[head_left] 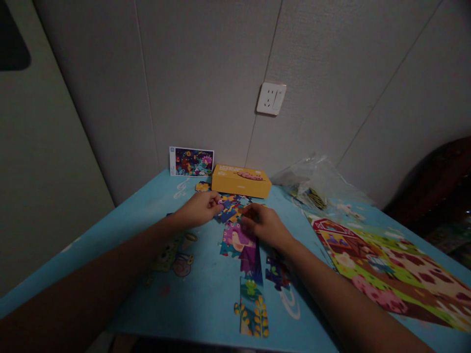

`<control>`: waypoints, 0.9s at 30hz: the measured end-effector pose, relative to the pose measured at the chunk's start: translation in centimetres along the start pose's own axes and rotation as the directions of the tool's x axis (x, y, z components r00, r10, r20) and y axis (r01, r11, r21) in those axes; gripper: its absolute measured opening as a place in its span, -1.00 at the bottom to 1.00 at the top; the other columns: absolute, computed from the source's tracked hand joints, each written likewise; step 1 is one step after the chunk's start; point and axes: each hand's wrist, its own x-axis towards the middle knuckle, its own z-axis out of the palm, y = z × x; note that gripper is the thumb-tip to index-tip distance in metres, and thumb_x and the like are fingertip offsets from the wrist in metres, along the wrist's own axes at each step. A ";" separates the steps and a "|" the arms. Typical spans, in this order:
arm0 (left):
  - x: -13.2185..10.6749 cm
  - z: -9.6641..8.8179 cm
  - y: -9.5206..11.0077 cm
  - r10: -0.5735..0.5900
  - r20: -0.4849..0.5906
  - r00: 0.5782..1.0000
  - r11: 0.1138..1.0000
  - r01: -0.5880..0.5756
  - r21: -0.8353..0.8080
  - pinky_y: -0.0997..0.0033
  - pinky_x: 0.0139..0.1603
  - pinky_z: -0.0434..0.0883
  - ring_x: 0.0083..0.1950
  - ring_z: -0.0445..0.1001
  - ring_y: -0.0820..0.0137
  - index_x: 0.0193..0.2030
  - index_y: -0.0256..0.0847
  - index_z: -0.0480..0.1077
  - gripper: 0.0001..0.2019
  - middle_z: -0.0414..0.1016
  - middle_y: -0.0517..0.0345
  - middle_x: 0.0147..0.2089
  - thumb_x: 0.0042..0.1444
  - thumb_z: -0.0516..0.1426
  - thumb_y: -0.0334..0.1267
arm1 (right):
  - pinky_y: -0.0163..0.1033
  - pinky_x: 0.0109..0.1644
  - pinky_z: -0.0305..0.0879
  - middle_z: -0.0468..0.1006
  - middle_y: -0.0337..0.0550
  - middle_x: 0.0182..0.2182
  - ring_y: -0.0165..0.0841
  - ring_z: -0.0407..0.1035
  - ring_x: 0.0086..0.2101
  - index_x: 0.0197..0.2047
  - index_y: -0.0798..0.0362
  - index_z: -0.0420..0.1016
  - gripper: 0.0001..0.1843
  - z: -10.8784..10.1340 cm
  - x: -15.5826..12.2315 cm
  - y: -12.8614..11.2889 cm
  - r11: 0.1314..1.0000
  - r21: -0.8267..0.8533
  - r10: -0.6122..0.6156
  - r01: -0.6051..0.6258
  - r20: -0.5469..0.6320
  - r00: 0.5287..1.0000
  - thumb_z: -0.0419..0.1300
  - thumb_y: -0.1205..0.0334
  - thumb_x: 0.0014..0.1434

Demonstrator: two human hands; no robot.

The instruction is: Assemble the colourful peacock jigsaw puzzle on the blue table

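Note:
Both my hands rest on a light blue table (206,304) over a heap of loose puzzle pieces (232,207). My left hand (198,208) is closed, its fingertips pinching a small piece at the left edge of the heap. My right hand (265,225) is curled with fingers bent down on the pieces at the heap's right side; what it grips is hidden. Below the hands lies a joined strip of puzzle (246,260), purple and blue with yellow flowers, running toward me.
A yellow puzzle box (241,180) stands behind the heap, with a picture card (191,161) leaning on the wall to its left. A crumpled clear plastic bag (312,184) lies at the back right. A finished farm puzzle (386,264) covers the right side. A wall socket (271,98) is above.

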 end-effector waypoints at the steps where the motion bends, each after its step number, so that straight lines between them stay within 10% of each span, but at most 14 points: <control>1: 0.1 -0.1 -0.2 -0.006 0.026 1.000 1.000 0.006 -0.012 0.54 -0.52 0.10 -0.55 0.23 0.50 -0.40 -0.24 0.23 -0.88 0.24 0.30 -0.57 0.10 0.05 -0.25 | -0.24 -0.23 0.20 0.52 -0.06 -0.32 -0.32 0.34 -0.33 -0.19 0.13 0.47 -0.75 -0.1 0.0 0.1 0.997 -0.083 -0.012 0.012 -0.001 1.000 0.25 0.23 0.03; 12: -0.4 0.3 0.3 0.161 0.289 0.944 0.985 -0.133 -0.112 0.52 -0.55 -0.01 -0.58 0.04 0.52 -0.38 -0.20 0.15 -0.77 0.04 0.38 -0.61 0.18 -0.03 -0.10 | -0.26 -0.18 0.20 0.53 -0.07 -0.28 -0.32 0.34 -0.30 -0.12 0.13 0.48 -0.68 -0.1 -0.1 0.2 0.979 -0.168 -0.102 0.114 0.078 0.992 0.22 0.34 0.00; 19: 0.1 0.0 -0.3 0.084 0.056 0.995 0.979 -0.093 0.181 0.50 -0.45 0.07 -0.51 0.19 0.48 -0.42 -0.22 0.21 -0.82 0.18 0.31 -0.58 0.18 -0.02 -0.23 | -0.21 -0.11 0.16 0.54 -0.01 -0.23 -0.24 0.36 -0.19 -0.24 0.08 0.57 -0.79 -0.8 0.5 1.0 0.936 -0.350 0.037 -0.049 -0.040 0.998 0.12 0.34 0.10; 27: 0.5 0.2 -0.8 0.053 -0.037 0.998 0.996 -0.050 0.080 0.50 -0.41 0.20 -0.44 0.37 0.43 -0.34 -0.26 0.37 -0.81 0.42 0.19 -0.47 0.14 0.06 -0.18 | -0.31 -0.32 0.14 0.50 -0.15 -0.42 -0.38 0.31 -0.42 -0.28 0.08 0.53 -0.79 0.1 -0.4 -0.8 0.973 -0.153 -0.148 0.170 0.146 0.978 0.22 0.14 0.06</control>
